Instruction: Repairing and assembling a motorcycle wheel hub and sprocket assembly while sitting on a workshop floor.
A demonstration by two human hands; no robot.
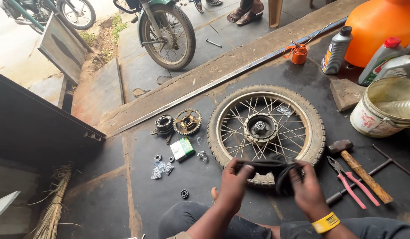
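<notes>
Left hand (233, 180): pinching one end of the black rubber strip (271, 168), lower centre.
Right hand (306, 186): gripping the bunched other end.
Wheel (266, 127): lying flat behind.
Advice: keeping the strip taut, untwisted.

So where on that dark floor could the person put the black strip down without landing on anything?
Bare floor lies between the small bearing and the broom, and beyond the spoked wheel toward the oil can. It is crowded right of both hands, left hand and right hand, with pliers and hammer, and around the sprocket.
</notes>
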